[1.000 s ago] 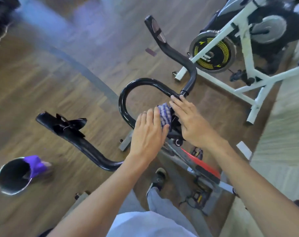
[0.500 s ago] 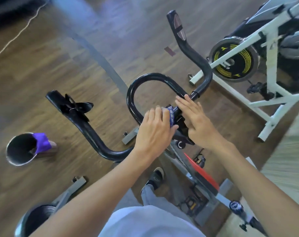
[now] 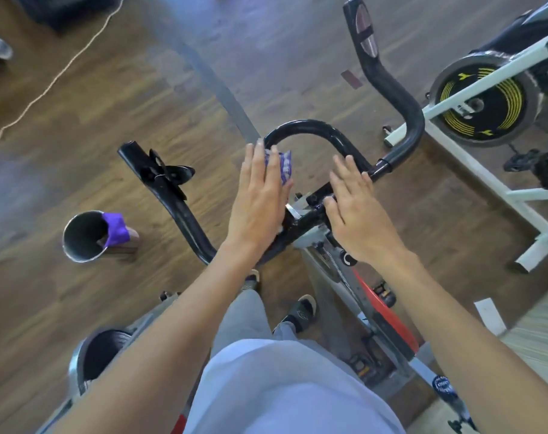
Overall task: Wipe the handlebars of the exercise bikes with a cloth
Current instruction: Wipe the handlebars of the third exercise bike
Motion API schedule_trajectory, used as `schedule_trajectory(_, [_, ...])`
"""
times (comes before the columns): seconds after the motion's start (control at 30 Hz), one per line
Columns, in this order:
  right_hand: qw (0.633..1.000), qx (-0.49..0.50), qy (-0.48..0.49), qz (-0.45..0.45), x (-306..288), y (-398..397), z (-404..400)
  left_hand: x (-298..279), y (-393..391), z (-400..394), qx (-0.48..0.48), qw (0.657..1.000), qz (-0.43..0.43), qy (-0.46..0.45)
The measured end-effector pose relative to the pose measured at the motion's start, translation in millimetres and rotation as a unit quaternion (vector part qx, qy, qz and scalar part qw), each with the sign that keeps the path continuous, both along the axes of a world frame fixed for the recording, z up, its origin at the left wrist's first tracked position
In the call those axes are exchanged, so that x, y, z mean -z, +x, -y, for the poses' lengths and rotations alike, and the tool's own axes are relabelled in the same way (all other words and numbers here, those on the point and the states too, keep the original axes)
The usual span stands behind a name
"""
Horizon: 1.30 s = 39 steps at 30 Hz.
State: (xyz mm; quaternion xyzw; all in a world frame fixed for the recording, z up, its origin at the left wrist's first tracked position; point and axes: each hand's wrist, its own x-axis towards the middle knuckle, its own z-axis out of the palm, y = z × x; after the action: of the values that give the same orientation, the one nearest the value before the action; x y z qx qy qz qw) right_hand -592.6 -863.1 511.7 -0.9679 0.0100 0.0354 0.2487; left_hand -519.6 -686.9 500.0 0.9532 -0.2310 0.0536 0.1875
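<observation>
Black handlebars [image 3: 310, 126] of an exercise bike curve in a loop in front of me, with one horn at the left [image 3: 160, 183] and one rising at the right [image 3: 388, 86]. My left hand [image 3: 260, 195] lies flat with straight fingers on a blue-and-white checked cloth [image 3: 283, 166], pressing it against the left side of the loop. My right hand [image 3: 357, 214] rests with spread fingers on the centre clamp and the right side of the loop, holding nothing.
A metal bucket [image 3: 81, 236] with a purple cloth [image 3: 116, 227] over its rim stands on the wooden floor at the left. A white-framed bike with a black-and-yellow flywheel [image 3: 482, 108] stands at the right. A white cord [image 3: 56, 76] crosses the floor. My feet are below the bars.
My left hand has slid the cloth from the centre clamp up and left along the loop. My right hand stays near the clamp. The camera has shifted, so the bike appears more centred.
</observation>
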Motion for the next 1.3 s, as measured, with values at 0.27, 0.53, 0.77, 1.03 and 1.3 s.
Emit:
schedule_trajectory(0.27, [0.996,0.083,0.017,0.007,7,0,-11,-7,75,23,-0.048,0.992,-0.059,-0.100])
schedule_trajectory(0.53, [0.979,0.155,0.123,0.044,3,2,19,-17,114,90,0.059,0.995,0.054,0.064])
schedule_trajectory(0.77, [0.984,0.170,0.054,-0.002,-3,3,84,-5,69,132,0.269,0.959,0.083,-0.004])
schedule_trajectory(1.03, [0.988,0.148,0.011,-0.050,-11,-1,92,-19,107,110,0.273,0.961,0.034,0.034])
schedule_trajectory(1.3, [0.996,0.084,0.028,-0.022,-10,-7,56,-21,-17,57,0.186,0.979,-0.054,-0.056])
